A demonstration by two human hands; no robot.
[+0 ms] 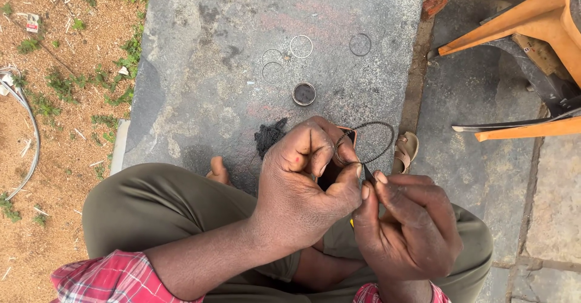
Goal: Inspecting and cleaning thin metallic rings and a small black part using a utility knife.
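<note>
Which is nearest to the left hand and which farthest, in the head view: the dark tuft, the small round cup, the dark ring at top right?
From the left hand:
1. Dark tuft, just beside the knuckles.
2. Small round cup, higher on the slab.
3. Dark ring, far top right.

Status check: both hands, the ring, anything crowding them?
Left hand pinching dark thin ring. Right hand pinching small dark tool at the ring. Loose rings and round cap on stone slab, apart from hands.

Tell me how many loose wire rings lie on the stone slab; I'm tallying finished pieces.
4: two overlapping rings at the slab's middle, one pale ring just to their right, one darker ring farther right. A fifth ring is in the hands; others could be hidden beneath them.
</note>
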